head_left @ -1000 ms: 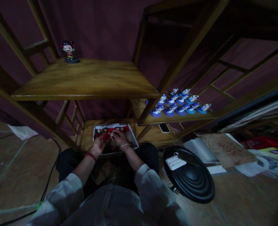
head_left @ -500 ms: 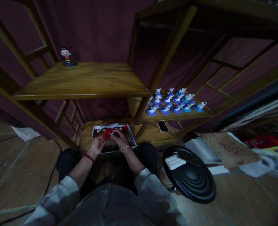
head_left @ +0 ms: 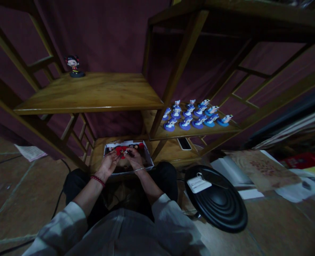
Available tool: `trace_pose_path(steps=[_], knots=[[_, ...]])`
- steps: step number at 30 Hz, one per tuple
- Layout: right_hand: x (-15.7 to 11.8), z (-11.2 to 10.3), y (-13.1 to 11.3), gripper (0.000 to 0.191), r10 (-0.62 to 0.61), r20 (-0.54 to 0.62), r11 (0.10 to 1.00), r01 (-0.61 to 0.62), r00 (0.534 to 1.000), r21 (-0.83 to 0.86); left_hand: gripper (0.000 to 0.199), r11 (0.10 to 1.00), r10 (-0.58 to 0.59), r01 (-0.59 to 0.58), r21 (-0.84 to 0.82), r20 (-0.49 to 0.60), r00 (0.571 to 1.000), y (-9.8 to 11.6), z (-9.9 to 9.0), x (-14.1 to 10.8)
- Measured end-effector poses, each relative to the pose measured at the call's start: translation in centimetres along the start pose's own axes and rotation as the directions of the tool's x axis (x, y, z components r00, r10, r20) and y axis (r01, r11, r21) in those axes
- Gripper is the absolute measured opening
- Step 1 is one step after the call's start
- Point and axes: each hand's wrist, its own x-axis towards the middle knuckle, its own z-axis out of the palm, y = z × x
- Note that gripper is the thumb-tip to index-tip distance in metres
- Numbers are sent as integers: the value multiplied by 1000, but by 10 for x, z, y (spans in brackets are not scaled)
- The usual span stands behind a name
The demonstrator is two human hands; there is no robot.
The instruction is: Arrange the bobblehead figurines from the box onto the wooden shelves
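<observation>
Both my hands are over a shallow white box [head_left: 148, 155] on the low shelf. Between them is a small figurine [head_left: 123, 152] with red and dark parts. My left hand [head_left: 109, 164] has its fingers against the figurine's red side. From the other side, my right hand [head_left: 134, 159] pinches it with closed fingers. More figurines [head_left: 133, 146], dark-haired with red, lie at the box's far side, partly covered by my hands. Finer detail of the held figurine is too small and dark to read.
On the upper left shelf [head_left: 93, 92] stands one dark-haired figurine [head_left: 73, 65]. Several blue and purple figurines [head_left: 186, 122] stand in rows on the right shelf. Below them lies a phone [head_left: 184, 143]. A round black ridged stool top [head_left: 218, 202] is at my right, holding a white badge [head_left: 199, 184].
The figurine in my hands has turned slightly, so more of its red part shows. My hands have stayed over the box. The view has shifted a little.
</observation>
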Motion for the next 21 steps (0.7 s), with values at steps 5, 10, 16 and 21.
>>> trace_pose_path(steps=[5,10,16,21], knots=[[-3,-2,-3,26,-22,8,999,22,1000,26,19,999,34,-36,13,90,995,1,4,-4],[-5,-6,0,29,-9,41,997,6,999,74,19,998,57,-61,33,128,990,1,8,-7],[-9,-7,-5,30,-9,28,995,6,1000,99,20,997,61,-68,43,158,986,1,7,-5],[-13,-6,-8,30,-20,17,995,18,1000,98,23,996,65,-74,45,180,981,-1,3,-3]])
